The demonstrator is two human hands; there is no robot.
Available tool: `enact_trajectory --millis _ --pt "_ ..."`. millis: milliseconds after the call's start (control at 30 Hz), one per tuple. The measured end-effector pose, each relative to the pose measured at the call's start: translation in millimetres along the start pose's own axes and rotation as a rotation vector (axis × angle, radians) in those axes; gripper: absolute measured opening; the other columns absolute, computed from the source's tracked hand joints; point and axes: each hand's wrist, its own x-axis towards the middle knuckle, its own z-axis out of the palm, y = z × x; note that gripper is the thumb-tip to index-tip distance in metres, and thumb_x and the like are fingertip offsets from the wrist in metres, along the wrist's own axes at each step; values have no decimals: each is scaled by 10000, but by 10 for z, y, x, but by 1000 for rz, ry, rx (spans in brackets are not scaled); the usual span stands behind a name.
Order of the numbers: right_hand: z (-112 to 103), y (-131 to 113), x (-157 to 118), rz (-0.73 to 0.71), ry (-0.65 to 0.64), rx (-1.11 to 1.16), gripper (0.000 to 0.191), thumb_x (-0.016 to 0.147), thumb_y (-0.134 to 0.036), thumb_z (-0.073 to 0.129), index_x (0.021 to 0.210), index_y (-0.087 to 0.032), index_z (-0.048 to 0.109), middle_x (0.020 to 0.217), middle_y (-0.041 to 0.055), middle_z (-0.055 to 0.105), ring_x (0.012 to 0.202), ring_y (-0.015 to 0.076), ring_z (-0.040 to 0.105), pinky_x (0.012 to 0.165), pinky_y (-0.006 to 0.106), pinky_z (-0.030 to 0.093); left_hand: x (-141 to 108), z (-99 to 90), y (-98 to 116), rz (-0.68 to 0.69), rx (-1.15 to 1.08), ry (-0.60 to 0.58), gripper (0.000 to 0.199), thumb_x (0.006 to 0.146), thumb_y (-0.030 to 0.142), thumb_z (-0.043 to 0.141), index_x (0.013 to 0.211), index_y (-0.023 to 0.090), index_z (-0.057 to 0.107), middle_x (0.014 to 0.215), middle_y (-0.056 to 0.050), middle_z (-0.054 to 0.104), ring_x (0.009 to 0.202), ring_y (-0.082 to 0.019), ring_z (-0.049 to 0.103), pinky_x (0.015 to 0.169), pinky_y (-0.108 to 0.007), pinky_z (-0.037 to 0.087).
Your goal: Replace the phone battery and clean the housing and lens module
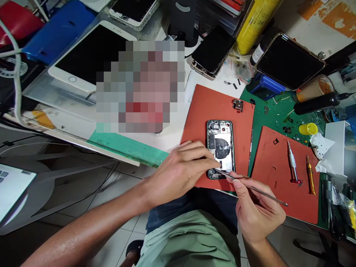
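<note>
An opened phone (222,148) lies on a red mat (219,104), its inner parts and a round black patch showing. Thin metal tweezers (261,192) are pinched in my right hand (257,207), and their tip reaches the lower part of the phone. From the left, my left hand (186,167) rests over the phone's lower left edge. Its fingers are pressed together near the tweezers' tip; anything between them is too small to make out. A small camera module (237,105) sits on the mat above the phone.
A second red mat (283,167) at the right bears a silver screwdriver (291,160) and a gold screwdriver (310,174). Behind stand a dark phone (213,50), a propped screen (289,61) and a yellow cap (308,129). A blurred patch covers the upper middle.
</note>
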Motion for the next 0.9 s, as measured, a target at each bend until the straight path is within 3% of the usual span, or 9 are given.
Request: enact_trajectory --millis 600,900 --pt "-6 7 11 9 -15 23 266 844 29 815 1015 -174 820 960 25 846 875 225 845 818 338 736 -1 0 -5 -4 11 -10 231 1060 86 578 1166 164 768 1059 -68 767 936 -198 640 786 -346 526" --pt "-8 16 7 -5 -6 26 249 838 20 819 993 -175 821 929 31 846 846 242 846 760 355 740 2 -30 19 -14 -2 -21 238 1068 87 566 1172 160 767 1077 -72 767 946 -198 633 785 -352 524"
